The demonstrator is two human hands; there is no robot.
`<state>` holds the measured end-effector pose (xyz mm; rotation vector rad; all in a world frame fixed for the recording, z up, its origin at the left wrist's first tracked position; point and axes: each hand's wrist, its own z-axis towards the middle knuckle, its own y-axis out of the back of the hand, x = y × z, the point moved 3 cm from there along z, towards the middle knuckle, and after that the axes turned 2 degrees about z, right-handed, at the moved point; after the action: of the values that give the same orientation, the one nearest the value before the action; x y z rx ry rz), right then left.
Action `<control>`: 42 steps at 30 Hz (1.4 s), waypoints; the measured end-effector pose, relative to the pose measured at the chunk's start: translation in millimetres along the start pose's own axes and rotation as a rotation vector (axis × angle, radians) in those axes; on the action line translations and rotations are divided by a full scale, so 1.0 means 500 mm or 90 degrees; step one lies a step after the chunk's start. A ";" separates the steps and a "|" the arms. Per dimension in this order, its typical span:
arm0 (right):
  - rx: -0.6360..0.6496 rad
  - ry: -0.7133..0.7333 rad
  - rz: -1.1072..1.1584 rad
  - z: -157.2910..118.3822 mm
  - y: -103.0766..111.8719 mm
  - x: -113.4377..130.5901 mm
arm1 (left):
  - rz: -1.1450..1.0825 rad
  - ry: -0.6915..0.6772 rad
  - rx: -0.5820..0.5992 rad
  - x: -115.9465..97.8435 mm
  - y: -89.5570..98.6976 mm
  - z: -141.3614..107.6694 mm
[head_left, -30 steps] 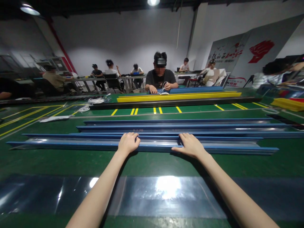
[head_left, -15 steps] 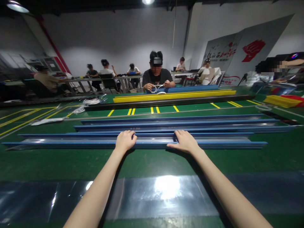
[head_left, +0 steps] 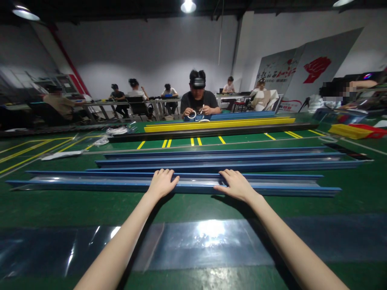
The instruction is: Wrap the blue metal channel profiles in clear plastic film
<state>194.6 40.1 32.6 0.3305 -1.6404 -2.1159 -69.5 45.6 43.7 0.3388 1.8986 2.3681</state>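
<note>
A long blue channel strip (head_left: 193, 189) lies across the green table, with a clear glossy lining in its trough. My left hand (head_left: 162, 184) grips it left of the middle, fingers over the far rim and thumb toward the near one. Right of the middle, my right hand (head_left: 237, 185) spans the same channel, fingertips at the far rim, thumb at the near rim. Just behind lies another blue channel (head_left: 272, 166), close to the gripped one. A strip of clear plastic film (head_left: 226, 245) stretches across the table beneath my forearms.
Farther back lie a black strip (head_left: 181, 135) and a yellow channel (head_left: 236, 123). A co-worker (head_left: 199, 100) sits opposite, holding a white loop. Crumpled plastic (head_left: 116, 131) rests at left; yellow (head_left: 350, 131) and red trays (head_left: 371, 131) stand at right. Other people sit behind.
The gripped channel's right end has swung slightly toward me, widening its gap from the channel behind. My hands stay on it, the left one's fingers shifted a little. The view has tilted slightly.
</note>
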 end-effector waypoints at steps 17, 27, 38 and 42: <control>-0.177 -0.164 0.040 -0.122 0.049 -0.103 | -0.124 -0.113 -0.071 -0.302 -0.001 0.066; -0.167 -0.217 -0.002 -0.188 0.062 -0.157 | -0.099 -0.104 -0.092 -0.258 0.004 0.057; -0.129 -0.192 -0.081 -0.185 0.017 -0.186 | -0.035 -0.080 -0.096 -0.123 -0.007 0.024; -0.150 -0.186 -0.098 -0.161 0.008 -0.159 | -0.011 -0.069 -0.087 -0.088 -0.010 0.020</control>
<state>300.7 8.8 8.7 0.0751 -1.5332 -2.5438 -24.7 47.0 35.5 0.4264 1.6779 2.3991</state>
